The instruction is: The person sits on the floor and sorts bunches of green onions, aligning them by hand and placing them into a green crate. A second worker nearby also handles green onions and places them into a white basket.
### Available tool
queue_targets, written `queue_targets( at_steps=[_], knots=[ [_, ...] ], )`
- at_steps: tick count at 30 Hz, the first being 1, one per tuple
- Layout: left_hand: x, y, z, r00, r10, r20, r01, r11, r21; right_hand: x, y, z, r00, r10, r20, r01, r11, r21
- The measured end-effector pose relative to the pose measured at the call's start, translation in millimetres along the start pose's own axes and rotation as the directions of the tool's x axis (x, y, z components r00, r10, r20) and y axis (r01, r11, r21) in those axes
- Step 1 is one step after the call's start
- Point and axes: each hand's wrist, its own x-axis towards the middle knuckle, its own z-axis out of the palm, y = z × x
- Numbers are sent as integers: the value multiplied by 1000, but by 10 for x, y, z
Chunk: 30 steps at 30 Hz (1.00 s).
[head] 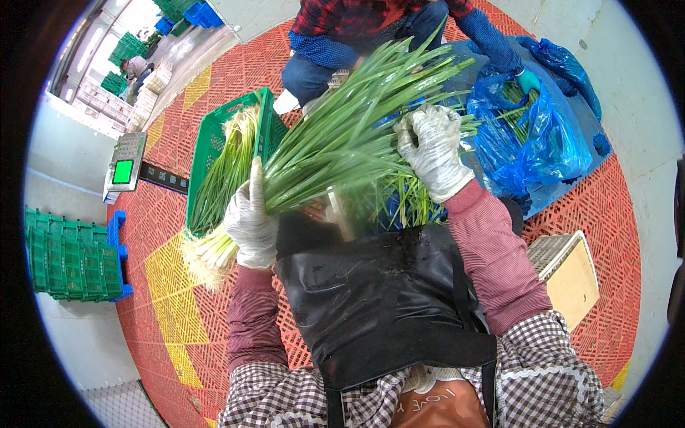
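Note:
My gloved left hand (251, 222) grips a large bunch of scallions (326, 139) around the stalks. The white bulbs and roots (211, 254) stick out to its lower left, and the green leaves fan up and right. My gloved right hand (431, 150) is at the right side of the leaves with its fingers curled and thumb bent in. Whether it pinches a leaf cannot be made out. Below the bunch, loose green leaves (409, 200) lie in front of my black apron (374, 278). Some leaves near my right hand are blurred.
A green crate (265, 128) of scallions (230, 155) stands at the left beside a scale display (124, 163). Opposite, a person (369, 32) reaches a teal-gloved hand (528, 81) into a blue plastic bag (556, 144). Stacked green crates (72, 257) stand far left; a pale crate (567, 267) is at right.

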Motion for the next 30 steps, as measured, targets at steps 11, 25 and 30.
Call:
queue_targets(
  at_steps=[11,25,30],
  knots=[
    [-28,-41,69,999,20,-43,-20,1000,14,29,-115,-167,749,490,445,-624,298,722],
    [-114,-197,56,994,-108,19,108,994,16,-236,741,-726,856,407,318,-185,-333,925],
    [-148,-290,49,988,-153,-2,153,988,-32,-939,1065,-176,422,675,605,-683,-202,702]
  ],
)
